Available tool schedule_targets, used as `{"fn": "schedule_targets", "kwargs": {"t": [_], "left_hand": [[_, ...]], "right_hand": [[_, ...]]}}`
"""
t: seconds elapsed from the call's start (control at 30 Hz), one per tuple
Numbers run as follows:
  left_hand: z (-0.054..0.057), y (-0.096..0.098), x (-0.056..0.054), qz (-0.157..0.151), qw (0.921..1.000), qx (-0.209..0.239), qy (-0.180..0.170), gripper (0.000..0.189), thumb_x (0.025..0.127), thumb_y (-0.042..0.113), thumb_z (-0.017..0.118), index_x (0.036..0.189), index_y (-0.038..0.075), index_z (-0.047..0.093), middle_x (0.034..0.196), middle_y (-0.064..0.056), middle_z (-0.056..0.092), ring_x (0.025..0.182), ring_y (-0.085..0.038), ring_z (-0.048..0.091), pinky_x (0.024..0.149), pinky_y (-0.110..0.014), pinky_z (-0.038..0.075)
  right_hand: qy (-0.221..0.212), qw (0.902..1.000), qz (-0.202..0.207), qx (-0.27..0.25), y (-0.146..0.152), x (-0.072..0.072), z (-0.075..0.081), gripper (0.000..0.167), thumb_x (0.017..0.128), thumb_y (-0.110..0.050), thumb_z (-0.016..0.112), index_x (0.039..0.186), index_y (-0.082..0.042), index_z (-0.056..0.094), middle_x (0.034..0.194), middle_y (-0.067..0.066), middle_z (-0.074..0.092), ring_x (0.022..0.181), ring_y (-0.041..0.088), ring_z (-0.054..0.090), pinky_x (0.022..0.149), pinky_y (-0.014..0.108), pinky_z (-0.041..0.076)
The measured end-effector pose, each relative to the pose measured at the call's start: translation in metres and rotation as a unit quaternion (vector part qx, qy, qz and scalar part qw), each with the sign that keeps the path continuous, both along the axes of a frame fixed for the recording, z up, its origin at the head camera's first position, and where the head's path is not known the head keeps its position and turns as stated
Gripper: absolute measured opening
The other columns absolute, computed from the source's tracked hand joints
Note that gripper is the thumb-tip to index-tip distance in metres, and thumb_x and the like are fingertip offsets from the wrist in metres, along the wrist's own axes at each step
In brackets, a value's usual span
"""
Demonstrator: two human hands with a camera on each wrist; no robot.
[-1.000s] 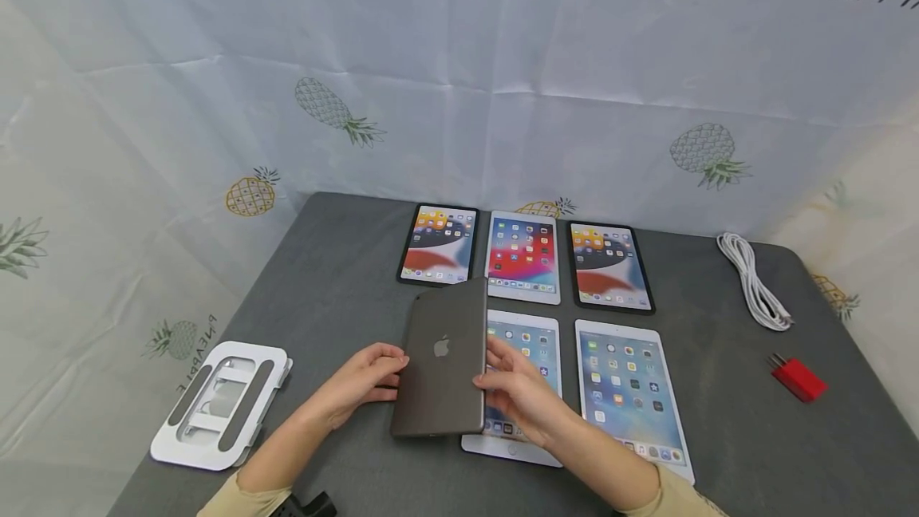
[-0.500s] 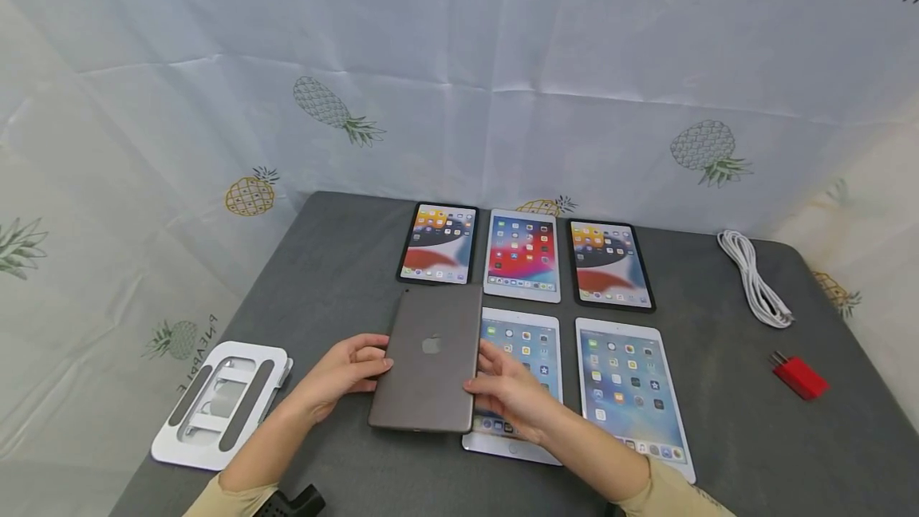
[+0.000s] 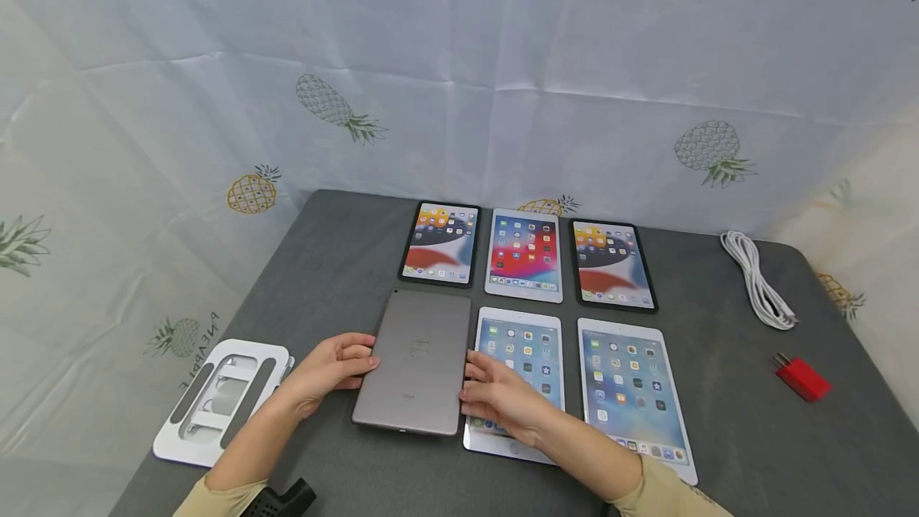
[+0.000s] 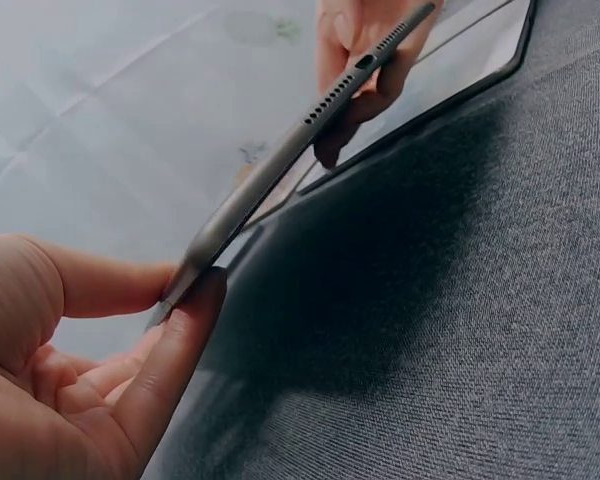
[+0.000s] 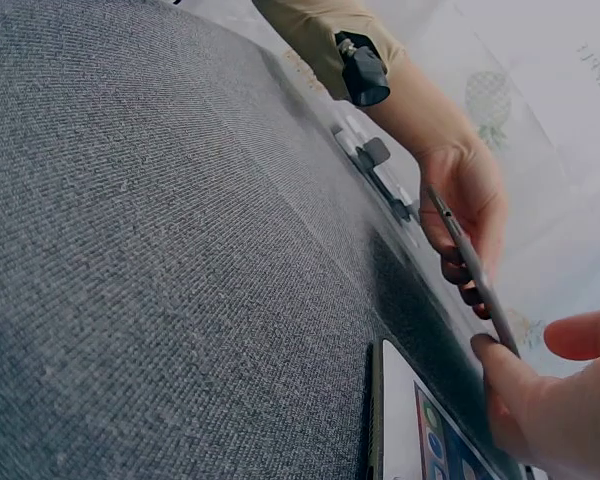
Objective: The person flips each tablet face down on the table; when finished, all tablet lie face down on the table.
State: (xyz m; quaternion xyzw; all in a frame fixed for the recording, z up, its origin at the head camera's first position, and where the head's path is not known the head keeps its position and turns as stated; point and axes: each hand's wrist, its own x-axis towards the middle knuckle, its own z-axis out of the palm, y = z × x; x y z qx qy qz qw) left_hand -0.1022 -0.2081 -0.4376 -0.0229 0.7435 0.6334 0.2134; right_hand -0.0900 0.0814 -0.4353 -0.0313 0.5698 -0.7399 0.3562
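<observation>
Left hand pinches left edge of grey iPad, back up, held above table. Right hand loosely spread: fingers under opposite edge, thumb off it.

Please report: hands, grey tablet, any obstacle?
Left hand pinches rectangular grey metallic tablet; right hand touches it. Tablet raised, back up. Possible obstacle: white rectangular tablet below right hand.

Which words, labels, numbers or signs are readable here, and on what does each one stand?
"PINEAPPLE", mirrored, letter tops cut off: backdrop, upper centre.
"PPLE", mirrored, cut off: backdrop, upper right.
"PINEAPPLE", mirrored, small: backdrop, lower left.
Grey tablet, back: marks too blurred to read.
Tablet screens: labels too small to read.
</observation>
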Motion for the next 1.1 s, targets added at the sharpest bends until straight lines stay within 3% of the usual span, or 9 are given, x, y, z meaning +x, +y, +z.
{"fn": "schedule_targets", "kwargs": {"t": [0.17,0.47,0.8,1.1], "left_hand": [[-0.003,-0.002,-0.001,0.009,0.9999,-0.006,0.001,0.055,0.092,0.010,0.066,0.134,-0.015,0.040,0.098,-0.001,0.064,0.086,-0.009,0.060,0.070,-0.029,0.054],[-0.006,-0.005,-0.002,0.010,0.9993,-0.031,0.019,0.053,0.092,0.011,0.067,0.132,-0.014,0.043,0.102,-0.007,0.066,0.087,-0.012,0.062,0.073,-0.030,0.055],[-0.008,-0.004,0.000,0.051,0.9952,-0.079,0.029,0.047,0.089,0.016,0.072,0.126,-0.008,0.055,0.107,-0.012,0.067,0.092,-0.015,0.065,0.077,-0.032,0.056],[-0.006,0.000,0.003,0.073,0.9877,-0.126,0.057,0.039,0.088,0.016,0.073,0.119,-0.006,0.062,0.101,-0.012,0.068,0.090,-0.019,0.067,0.073,-0.032,0.057]], "right_hand": [[-0.009,0.9999,-0.004,-0.001,-0.002,0.000,0.001,0.073,0.091,0.004,0.049,0.150,0.012,0.007,0.154,0.033,0.017,0.128,0.032,0.042,0.108,0.052,0.034],[-0.020,0.9997,-0.012,0.004,-0.002,0.002,0.001,0.070,0.093,-0.001,0.052,0.150,0.012,0.013,0.154,0.033,0.016,0.135,0.036,0.036,0.108,0.046,0.037],[-0.011,0.9999,0.007,0.004,0.001,0.002,0.009,0.070,0.094,-0.008,0.052,0.148,0.014,0.014,0.154,0.033,0.015,0.142,0.042,0.023,0.113,0.045,0.030],[-0.001,0.9995,0.031,-0.004,0.002,0.003,0.014,0.071,0.095,-0.011,0.051,0.148,0.015,0.012,0.155,0.034,0.012,0.144,0.043,0.016,0.115,0.047,0.022]]}}
